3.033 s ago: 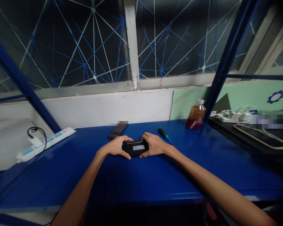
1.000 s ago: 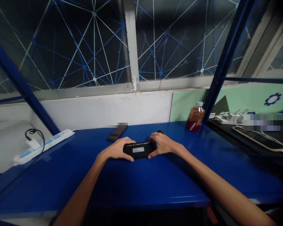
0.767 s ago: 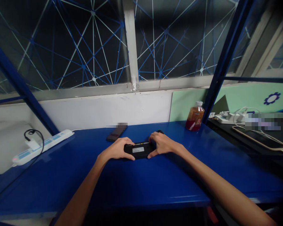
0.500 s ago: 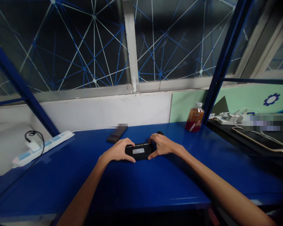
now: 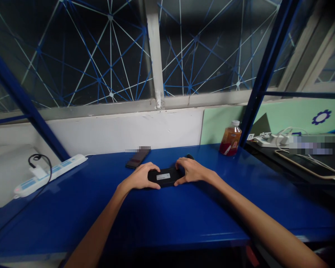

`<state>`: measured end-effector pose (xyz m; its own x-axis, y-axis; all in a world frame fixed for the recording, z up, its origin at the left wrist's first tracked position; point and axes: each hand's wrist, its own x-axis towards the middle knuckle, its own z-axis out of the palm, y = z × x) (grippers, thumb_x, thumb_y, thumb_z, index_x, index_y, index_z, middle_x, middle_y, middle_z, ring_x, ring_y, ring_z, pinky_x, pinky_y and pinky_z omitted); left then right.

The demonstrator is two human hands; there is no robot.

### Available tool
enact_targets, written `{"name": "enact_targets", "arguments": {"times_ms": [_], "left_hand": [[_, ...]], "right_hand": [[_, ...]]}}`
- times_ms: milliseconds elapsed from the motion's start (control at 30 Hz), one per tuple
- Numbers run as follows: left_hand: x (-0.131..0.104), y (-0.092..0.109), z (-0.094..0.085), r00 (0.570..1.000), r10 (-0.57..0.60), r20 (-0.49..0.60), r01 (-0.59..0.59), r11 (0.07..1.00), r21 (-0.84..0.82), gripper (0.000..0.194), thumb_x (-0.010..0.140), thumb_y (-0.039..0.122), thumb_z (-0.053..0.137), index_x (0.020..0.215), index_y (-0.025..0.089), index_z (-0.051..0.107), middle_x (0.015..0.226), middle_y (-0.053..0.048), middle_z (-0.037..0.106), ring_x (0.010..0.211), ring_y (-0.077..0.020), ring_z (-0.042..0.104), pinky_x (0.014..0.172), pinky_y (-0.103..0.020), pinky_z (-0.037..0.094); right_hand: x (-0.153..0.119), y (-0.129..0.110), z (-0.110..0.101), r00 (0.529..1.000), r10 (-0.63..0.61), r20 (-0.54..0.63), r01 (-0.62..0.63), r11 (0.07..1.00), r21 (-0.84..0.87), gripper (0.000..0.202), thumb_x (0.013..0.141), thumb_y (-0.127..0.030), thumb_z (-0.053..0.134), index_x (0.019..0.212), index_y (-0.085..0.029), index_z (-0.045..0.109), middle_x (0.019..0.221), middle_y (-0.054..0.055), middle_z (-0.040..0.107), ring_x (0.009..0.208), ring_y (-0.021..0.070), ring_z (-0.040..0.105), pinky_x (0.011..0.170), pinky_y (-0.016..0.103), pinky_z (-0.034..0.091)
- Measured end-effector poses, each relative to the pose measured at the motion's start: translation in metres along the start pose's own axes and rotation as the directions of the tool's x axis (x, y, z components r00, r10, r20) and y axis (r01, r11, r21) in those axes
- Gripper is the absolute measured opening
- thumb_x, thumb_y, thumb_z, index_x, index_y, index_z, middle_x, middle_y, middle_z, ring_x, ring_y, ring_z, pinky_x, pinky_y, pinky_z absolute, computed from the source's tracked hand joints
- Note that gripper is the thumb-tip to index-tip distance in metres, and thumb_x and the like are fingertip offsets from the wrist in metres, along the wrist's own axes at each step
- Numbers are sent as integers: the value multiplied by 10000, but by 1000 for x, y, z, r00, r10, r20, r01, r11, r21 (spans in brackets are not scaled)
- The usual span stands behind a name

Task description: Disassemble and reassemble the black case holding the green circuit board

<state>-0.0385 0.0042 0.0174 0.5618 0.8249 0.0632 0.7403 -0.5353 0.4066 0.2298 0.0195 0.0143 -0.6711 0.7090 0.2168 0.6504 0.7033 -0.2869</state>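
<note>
A flat black box-shaped device [image 5: 167, 181] with a white label on its upper face is held low over the blue table, in the middle of the view. Its exact kind does not show. My left hand [image 5: 141, 176] grips the left end, thumb along the near edge and fingers over the far edge. The right end is in my right hand [image 5: 191, 171], with the thumb in front and the fingers curled behind. Both ends of the device are partly covered by my hands. Just beyond my right hand a small dark object [image 5: 190, 157] peeks out, mostly hidden.
On the blue table [image 5: 167, 219], a dark phone [image 5: 138, 159] lies behind my left hand. A bottle of reddish drink [image 5: 230, 139] stands at the back right. To the left is a white power strip [image 5: 53, 175] with a black cable. Another phone [image 5: 309, 165] and white cables lie right.
The device has tipped slightly: its far edge, with a yellow spot and pale marks, showed before and is now out of sight. Both hands keep their hold.
</note>
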Motion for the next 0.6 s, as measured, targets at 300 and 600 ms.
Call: {"name": "enact_targets", "arguments": {"times_ms": [300, 600], "left_hand": [[-1, 0, 0, 1000, 19, -9, -19, 1000, -18, 679, 577, 535, 761, 1167, 257, 571, 1079, -51, 583, 992, -258, 547, 858, -362, 407], [0, 1, 8, 999, 26, 31, -27, 999, 21, 873, 575, 597, 741, 1339, 289, 449, 1198, -80, 521, 1101, -301, 491, 922, -403, 386]], "right_hand": [[-1, 2, 2, 1000, -20, -20, 20, 1000, 18, 694, 568, -665, 712, 1032, -177, 546, 982, 95, 614, 850, 241, 572, 696, 325, 430], [0, 2, 3, 999, -22, -30, 23, 999, 31, 764, 552, -672, 720, 1097, -154, 583, 1016, 121, 636, 899, 265, 593, 730, 348, 445]]}}
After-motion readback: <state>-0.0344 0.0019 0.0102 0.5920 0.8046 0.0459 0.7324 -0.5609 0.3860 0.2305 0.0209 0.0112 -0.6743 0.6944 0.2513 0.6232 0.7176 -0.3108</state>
